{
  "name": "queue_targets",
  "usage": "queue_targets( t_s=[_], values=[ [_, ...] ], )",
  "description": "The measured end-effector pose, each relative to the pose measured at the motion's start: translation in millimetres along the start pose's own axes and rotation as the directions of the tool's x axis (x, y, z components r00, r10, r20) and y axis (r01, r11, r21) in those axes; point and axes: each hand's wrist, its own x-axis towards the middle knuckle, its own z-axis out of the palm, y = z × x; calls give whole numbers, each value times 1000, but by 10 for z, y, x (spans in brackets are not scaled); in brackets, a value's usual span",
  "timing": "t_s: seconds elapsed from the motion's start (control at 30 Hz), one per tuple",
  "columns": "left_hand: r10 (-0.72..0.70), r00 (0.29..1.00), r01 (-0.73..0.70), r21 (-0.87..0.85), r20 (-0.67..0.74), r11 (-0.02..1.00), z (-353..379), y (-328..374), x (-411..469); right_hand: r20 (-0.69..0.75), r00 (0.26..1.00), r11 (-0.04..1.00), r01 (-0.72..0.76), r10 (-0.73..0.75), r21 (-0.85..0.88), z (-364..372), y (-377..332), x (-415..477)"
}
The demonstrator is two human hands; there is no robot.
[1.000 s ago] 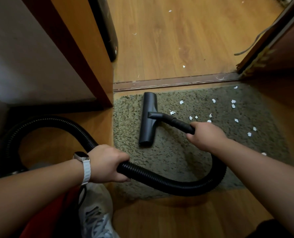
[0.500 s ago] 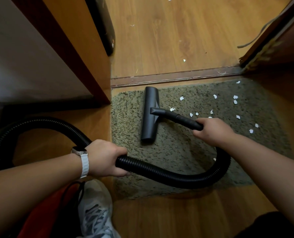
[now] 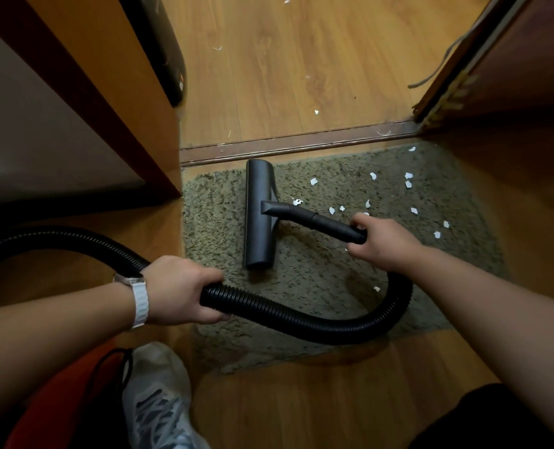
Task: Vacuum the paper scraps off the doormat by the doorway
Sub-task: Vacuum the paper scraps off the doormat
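The left hand (image 3: 178,290) is gripping the black ribbed hose (image 3: 285,315), whose loop is trailing over the shaggy olive doormat (image 3: 317,277) and could be flicking scraps off it. The flat black nozzle (image 3: 258,218) is probably lying flush, left of the white paper scraps (image 3: 408,175), while the right hand (image 3: 382,241) is clasping its rigid tube (image 3: 317,220). The brown threshold strip (image 3: 301,144) and frayed door edge (image 3: 440,102) are hemming in the far side.

Arms reach forward, left hand (image 3: 178,291) and right hand (image 3: 384,243) curled, gripping.

One doormat (image 3: 214,215), one nozzle (image 3: 258,218), one hose (image 3: 301,322), about fourteen paper scraps (image 3: 313,181).
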Motion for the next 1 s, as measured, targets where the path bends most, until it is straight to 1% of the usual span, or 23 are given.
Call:
queue_targets(
  t_s=[0.17,0.27,0.47,0.63,0.8,0.9,1.0],
  values=[
    [23,999,-23,-10,-49,1000,1,23,109,1,1000,1000,-12,12,16,-34,141,-96],
    [24,998,-24,-2,-55,1000,23,77,137,-13,999,999,-35,36,16,-70,233,-158],
    [-5,999,3,-38,-47,999,-46,150,177,-98,971,976,-217,218,24,-156,447,-260],
    [-17,999,16,-28,-29,999,-133,181,101,-103,948,953,-298,302,53,-176,558,-321],
    [-24,1000,24,-32,-6,999,-145,158,52,-88,957,960,-280,278,-16,-136,412,-283],
    [-7,1000,7,-10,-2,1000,-125,120,55,-61,974,972,-224,220,-75,-86,286,-259],
    [7,999,-7,3,-33,1000,-62,101,26,-47,987,980,-161,157,-114,-62,188,-250]
  ],
)
